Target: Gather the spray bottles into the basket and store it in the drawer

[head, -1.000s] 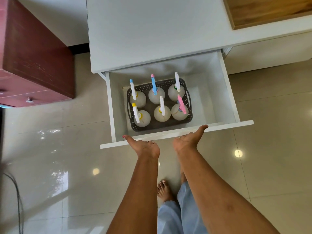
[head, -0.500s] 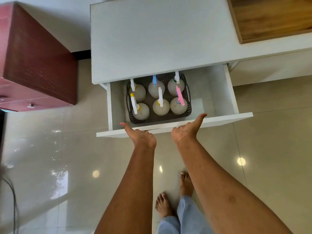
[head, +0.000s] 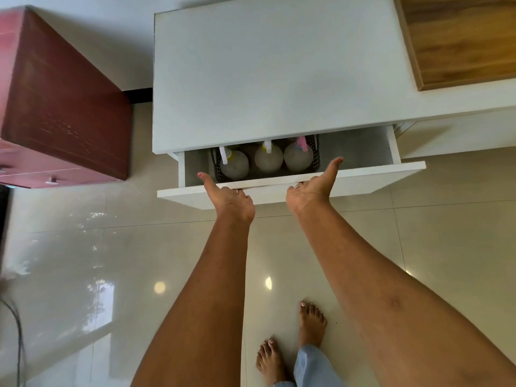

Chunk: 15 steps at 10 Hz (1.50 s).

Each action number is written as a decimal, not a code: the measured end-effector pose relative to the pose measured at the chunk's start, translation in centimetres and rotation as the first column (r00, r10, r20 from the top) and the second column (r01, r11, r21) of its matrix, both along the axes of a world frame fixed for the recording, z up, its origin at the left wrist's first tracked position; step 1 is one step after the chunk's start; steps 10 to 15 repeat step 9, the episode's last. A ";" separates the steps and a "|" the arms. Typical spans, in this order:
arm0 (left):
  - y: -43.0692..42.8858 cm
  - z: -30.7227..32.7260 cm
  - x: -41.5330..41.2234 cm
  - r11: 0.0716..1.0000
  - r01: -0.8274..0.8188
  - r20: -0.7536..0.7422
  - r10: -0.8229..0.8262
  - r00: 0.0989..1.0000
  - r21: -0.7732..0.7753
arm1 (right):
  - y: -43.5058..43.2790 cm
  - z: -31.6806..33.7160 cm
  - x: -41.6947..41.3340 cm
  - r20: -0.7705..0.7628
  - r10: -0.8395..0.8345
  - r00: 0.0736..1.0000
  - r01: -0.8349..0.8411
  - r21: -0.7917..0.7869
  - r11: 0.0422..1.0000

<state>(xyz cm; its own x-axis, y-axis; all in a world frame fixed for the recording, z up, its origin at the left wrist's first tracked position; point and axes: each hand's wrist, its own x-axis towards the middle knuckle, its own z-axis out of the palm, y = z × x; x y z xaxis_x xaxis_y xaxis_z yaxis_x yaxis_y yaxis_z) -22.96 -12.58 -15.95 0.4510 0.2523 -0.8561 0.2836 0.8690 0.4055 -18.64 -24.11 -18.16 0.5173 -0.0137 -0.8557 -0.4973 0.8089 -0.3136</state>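
The white drawer [head: 377, 177] is open only a narrow gap under the white cabinet top [head: 265, 74]. Inside it sits the dark perforated basket [head: 316, 160]. Three white round spray bottles show in its front row: one [head: 234, 164] at the left, one [head: 268, 162] in the middle, and a pink-nozzled one [head: 297, 157] at the right. The back row is hidden under the cabinet top. My left hand [head: 231, 201] and my right hand [head: 310, 191] press on the drawer front, thumbs over its top edge, fingers hidden against the panel.
A dark red cabinet [head: 61, 107] stands to the left with a small knob on its front. A wooden panel [head: 460, 37] lies on the counter at the upper right. My bare feet [head: 312, 325] stand on glossy floor tiles. A black cable [head: 16, 331] hangs at the far left.
The drawer has slid inward under both hands. The back row of bottles has gone under the cabinet top, and only the front row still shows.
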 end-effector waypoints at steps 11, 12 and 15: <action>1.9 2.4 4.4 0.872 0.311 -0.083 -0.303 0.949 0.378 | 0.2 1.3 5.6 0.171 0.201 0.965 -0.178 -0.137 0.974; 1.9 2.4 4.4 0.872 0.311 -0.083 -0.303 0.949 0.378 | 0.2 1.3 5.6 0.171 0.201 0.965 -0.178 -0.137 0.974; 1.9 2.4 4.4 0.872 0.311 -0.083 -0.303 0.949 0.378 | 0.2 1.3 5.6 0.171 0.201 0.965 -0.178 -0.137 0.974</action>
